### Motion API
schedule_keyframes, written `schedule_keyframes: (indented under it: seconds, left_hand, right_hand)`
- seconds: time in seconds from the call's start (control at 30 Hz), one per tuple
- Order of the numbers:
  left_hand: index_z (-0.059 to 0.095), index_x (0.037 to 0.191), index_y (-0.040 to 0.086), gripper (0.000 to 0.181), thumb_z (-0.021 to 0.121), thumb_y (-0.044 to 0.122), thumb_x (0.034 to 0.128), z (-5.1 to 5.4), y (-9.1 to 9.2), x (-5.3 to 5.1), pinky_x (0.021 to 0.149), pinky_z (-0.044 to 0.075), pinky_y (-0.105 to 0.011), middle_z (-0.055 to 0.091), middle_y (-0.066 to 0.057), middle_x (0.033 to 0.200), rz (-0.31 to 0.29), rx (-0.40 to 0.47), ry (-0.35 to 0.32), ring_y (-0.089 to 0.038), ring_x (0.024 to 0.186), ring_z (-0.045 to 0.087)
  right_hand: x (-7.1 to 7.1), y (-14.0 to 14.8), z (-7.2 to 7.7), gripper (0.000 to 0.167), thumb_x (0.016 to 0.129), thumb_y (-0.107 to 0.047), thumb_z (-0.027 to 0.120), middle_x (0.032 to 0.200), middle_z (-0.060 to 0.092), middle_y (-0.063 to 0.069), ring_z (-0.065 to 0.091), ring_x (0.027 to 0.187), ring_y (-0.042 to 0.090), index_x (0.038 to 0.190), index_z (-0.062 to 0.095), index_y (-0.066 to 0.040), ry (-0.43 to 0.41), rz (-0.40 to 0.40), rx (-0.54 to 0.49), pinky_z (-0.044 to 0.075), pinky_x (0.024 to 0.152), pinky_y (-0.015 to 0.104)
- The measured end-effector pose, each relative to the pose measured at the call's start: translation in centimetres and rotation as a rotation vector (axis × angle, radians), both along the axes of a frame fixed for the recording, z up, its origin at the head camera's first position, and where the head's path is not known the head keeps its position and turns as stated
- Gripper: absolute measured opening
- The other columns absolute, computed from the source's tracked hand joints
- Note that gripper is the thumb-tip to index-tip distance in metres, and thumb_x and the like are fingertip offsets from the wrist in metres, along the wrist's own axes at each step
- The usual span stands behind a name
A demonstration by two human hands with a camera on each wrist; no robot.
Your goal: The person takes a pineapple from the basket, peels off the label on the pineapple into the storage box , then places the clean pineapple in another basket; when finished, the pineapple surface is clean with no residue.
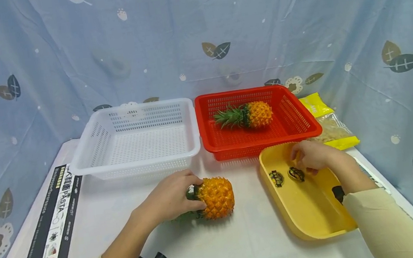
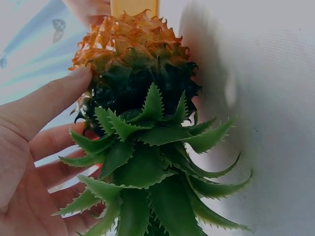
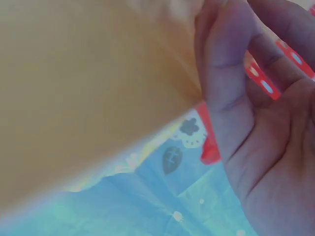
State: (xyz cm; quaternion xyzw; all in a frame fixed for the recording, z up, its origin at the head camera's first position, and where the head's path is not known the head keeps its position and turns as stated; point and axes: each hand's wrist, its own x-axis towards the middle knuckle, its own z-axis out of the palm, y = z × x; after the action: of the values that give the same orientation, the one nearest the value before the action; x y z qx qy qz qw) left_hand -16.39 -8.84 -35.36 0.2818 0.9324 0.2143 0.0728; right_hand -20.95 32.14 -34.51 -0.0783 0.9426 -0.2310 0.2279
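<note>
My left hand (image 1: 176,196) holds an orange pineapple (image 1: 218,197) low over the white table, thumb and fingers on either side of it near the leafy end. In the left wrist view the thumb presses on the pineapple (image 2: 130,49), and its green spiky leaves (image 2: 152,167) point toward the camera. Inside a yellow oblong tray (image 1: 311,208) at the right is my right hand (image 1: 314,156), with loosely bent fingers and nothing visible in them. Two dark round labels show on the tray's inside. The right wrist view is filled at the left by a blurred yellow surface (image 3: 88,93).
A white perforated basket (image 1: 146,145) stands at the back left. Beside it, a red basket (image 1: 211,139) contains another pineapple (image 1: 259,114). Yellow-and-clear packets (image 1: 331,126) lie right of the red basket. A long black pasta box (image 1: 53,221) lies at the left.
</note>
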Motion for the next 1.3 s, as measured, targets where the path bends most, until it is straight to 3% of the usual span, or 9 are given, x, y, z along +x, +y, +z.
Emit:
schedule_keyframes:
  seconds: [0.4, 0.8, 1.03, 1.3]
  left_hand:
    - [0.075, 0.12, 0.008, 0.051, 0.089, 0.036, 0.08, 0.0, 0.0, 0.0, 0.095, 0.055, -0.04, 0.069, 0.001, 0.112, -0.007, 0.008, 0.016, -0.018, 0.101, 0.064]
    - [0.075, 0.12, 0.009, 0.049, 0.087, 0.036, 0.0812, -0.3, -0.1, 0.0, 0.095, 0.055, -0.041, 0.07, 0.0, 0.112, -0.01, 0.034, 0.02, -0.02, 0.103, 0.066]
    - [0.075, 0.12, 0.009, 0.049, 0.087, 0.036, 0.0814, -0.3, 0.0, 0.1, 0.096, 0.054, -0.04, 0.069, 0.0, 0.112, 0.004, 0.04, -0.002, -0.019, 0.103, 0.065]
    - [0.075, 0.12, 0.009, 0.049, 0.087, 0.036, 0.0817, -0.3, 0.0, 0.3, 0.097, 0.054, -0.041, 0.069, 0.0, 0.113, 0.021, 0.035, -0.006, -0.019, 0.104, 0.065]
  right_hand:
    - [1.2, -2.0, 3.0, 0.028, 0.097, -0.02, 0.071, 0.1, 0.067, 0.01, 0.063, 0.083, 0.026, 0.119, 0.066, -0.004, 0.05, 0.044, -0.148, 0.059, 0.068, 0.034]
    - [3.0, -6.6, 5.6, 0.017, 0.098, -0.025, 0.071, 0.102, 0.07, 0.002, 0.063, 0.085, 0.023, 0.112, 0.072, -0.017, 0.166, 0.151, -0.261, 0.059, 0.072, 0.036]
    - [3.4, -9.6, 5.6, 0.016, 0.098, -0.028, 0.071, 0.104, 0.071, -0.003, 0.064, 0.095, 0.018, 0.113, 0.072, -0.023, 0.183, 0.231, -0.265, 0.056, 0.083, 0.036]
    - [3.0, -11.6, 4.7, 0.022, 0.098, -0.029, 0.07, 0.108, 0.071, -0.001, 0.065, 0.097, 0.022, 0.119, 0.071, -0.021, 0.097, 0.243, -0.344, 0.056, 0.084, 0.04]
